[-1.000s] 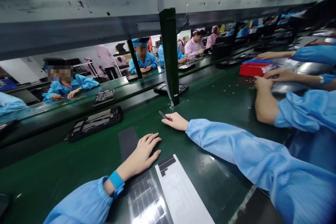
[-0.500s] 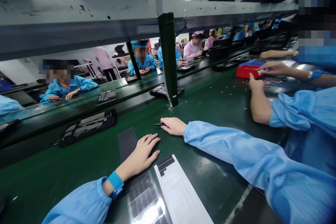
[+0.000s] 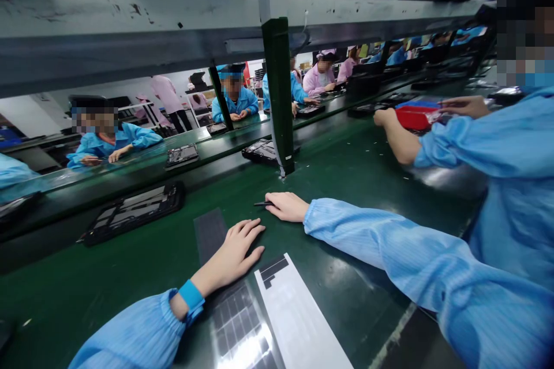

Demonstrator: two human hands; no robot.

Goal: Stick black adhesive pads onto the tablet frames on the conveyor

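My left hand (image 3: 234,253) lies flat on the green bench (image 3: 346,184), fingers stretched out over a dark sheet (image 3: 210,230) of small pads. A glossy sheet of black squares (image 3: 238,323) runs under my wrist, with a white backing sheet (image 3: 298,323) to its right. My right hand (image 3: 288,206) rests on the bench a little farther off, fingers closed on a thin dark tool (image 3: 262,204) that points left and lies low on the bench.
A black device frame (image 3: 134,212) rides the conveyor to my left, others (image 3: 266,150) farther along. A green post (image 3: 279,98) stands just beyond my right hand. A co-worker's arm (image 3: 402,141) and a red tray (image 3: 413,116) are at right. More people sit opposite.
The thin tool in my right hand has dropped from tilted up to lying low. The device frame has slid left on the conveyor. The co-worker at right has lifted an arm toward the red tray.
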